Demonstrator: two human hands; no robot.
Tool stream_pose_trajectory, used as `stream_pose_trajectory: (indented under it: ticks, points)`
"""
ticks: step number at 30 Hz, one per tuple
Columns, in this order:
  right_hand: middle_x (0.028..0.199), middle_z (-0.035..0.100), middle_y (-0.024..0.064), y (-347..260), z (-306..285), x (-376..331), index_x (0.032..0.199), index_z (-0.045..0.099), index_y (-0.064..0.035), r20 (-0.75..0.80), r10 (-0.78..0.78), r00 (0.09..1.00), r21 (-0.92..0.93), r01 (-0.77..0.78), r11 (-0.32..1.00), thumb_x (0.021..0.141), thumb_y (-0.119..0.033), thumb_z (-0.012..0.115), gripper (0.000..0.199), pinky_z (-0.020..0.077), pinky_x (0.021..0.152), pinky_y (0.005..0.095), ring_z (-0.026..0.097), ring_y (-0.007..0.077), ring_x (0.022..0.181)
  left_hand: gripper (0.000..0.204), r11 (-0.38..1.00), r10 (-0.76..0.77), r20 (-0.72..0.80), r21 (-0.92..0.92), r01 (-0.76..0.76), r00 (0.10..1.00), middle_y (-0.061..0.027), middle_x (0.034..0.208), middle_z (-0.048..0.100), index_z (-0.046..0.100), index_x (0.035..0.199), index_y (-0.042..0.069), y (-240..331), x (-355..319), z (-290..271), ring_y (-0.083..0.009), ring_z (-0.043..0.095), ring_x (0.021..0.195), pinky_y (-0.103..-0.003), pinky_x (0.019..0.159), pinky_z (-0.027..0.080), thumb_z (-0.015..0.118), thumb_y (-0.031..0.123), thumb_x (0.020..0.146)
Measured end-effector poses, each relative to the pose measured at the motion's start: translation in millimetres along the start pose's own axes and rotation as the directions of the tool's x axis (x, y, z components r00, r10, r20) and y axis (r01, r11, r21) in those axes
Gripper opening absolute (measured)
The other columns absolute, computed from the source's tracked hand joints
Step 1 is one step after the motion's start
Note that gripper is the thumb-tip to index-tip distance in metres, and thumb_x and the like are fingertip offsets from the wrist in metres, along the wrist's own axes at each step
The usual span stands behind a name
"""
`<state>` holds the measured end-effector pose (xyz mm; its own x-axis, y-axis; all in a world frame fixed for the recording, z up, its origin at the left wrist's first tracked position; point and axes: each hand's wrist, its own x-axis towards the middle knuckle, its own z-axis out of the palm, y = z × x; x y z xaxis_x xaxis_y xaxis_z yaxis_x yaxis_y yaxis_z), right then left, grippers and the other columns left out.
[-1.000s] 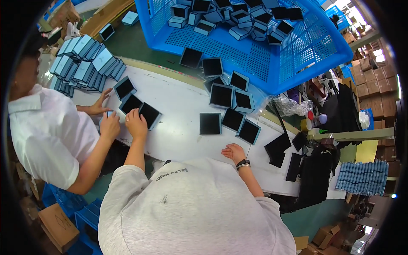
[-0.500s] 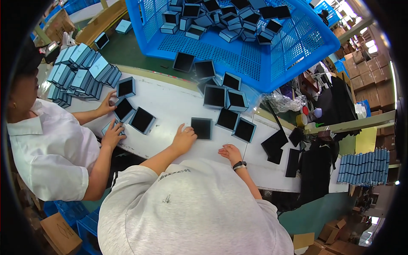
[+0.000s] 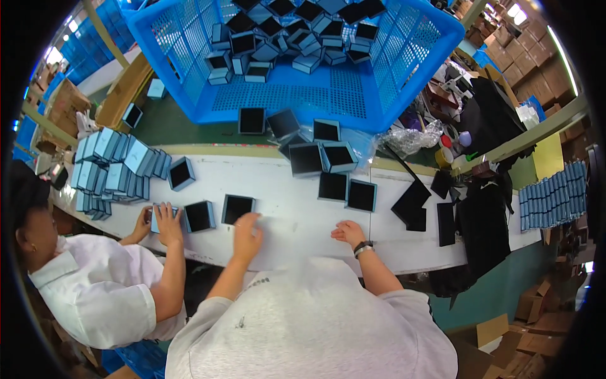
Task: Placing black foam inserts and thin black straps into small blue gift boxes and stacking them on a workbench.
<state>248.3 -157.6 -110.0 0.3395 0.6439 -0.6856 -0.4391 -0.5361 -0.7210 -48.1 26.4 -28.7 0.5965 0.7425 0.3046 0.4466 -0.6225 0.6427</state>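
Small square pale-blue boxes with black insides point(image 3: 332, 187) lie open along the white tabletop's point(image 3: 290, 221) far edge, more fill the blue crate point(image 3: 303, 95) beyond, closed ones point(image 3: 113, 167) stacked at its left end.

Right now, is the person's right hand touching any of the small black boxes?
Apart. The head view shows the right hand flat on bare white table, clear of the nearest box.

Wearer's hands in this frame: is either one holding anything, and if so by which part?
Nothing is held. The left hand reaches toward a small open box, its fingers at the box's near right corner; contact cannot be told. The right hand lies empty on the white table.
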Motion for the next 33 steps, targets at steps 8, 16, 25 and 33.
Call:
stream_pose_trajectory:
  ticks: [8,16,25,33]
  points:
    - [0.091,0.063,0.0174,55,-3,-18,0.104,0.053,0.0049,-0.147,-0.259,0.954,0.014,0.264,0.964,0.091,-0.012,0.051,0.021,0.0539,0.077,0.0341,0.065,0.0264,0.084,0.052,0.972,-0.099,0.162,-0.194,0.130,0.982,-0.0215,0.113,0.056,0.048,0.118,-0.002,35,65,80,-0.0363,0.052,0.108,-0.042,0.095,0.039,0.064,0.025,0.077]
    - [0.093,0.063,0.0171,82,-5,-42,0.106,0.049,0.0021,-0.137,-0.264,0.955,0.108,0.279,0.954,0.091,-0.008,0.047,0.019,0.0522,0.077,0.0322,0.065,0.0236,0.083,0.063,0.509,-0.546,0.551,-0.381,0.772,0.631,-0.0200,0.093,0.063,0.056,0.108,-0.007,-18,174,138,-0.0295,0.062,0.080,-0.038,0.071,0.050,0.064,0.048,0.079]
    - [0.086,0.064,0.0196,55,-13,-33,0.105,0.048,0.0031,-0.085,-0.018,0.996,0.196,0.034,0.980,0.089,-0.009,0.048,0.020,0.0552,0.064,0.0321,0.067,0.0282,0.076,0.048,0.565,-0.488,0.536,-0.408,0.717,0.689,-0.0125,0.088,0.063,0.057,0.107,-0.006,-55,76,44,-0.0185,0.063,0.072,-0.029,0.064,0.050,0.066,0.035,0.082]
    - [0.096,0.063,0.0166,14,14,-13,0.107,0.050,0.0026,0.150,-0.348,0.926,-0.310,0.378,0.873,0.089,-0.013,0.055,0.025,0.0533,0.069,0.0284,0.064,0.0203,0.083,0.049,0.697,-0.640,0.307,-0.153,0.701,0.704,-0.0204,0.108,0.062,0.058,0.114,0.002,-49,-4,-12,-0.0315,0.059,0.102,-0.038,0.086,0.047,0.067,0.035,0.078]
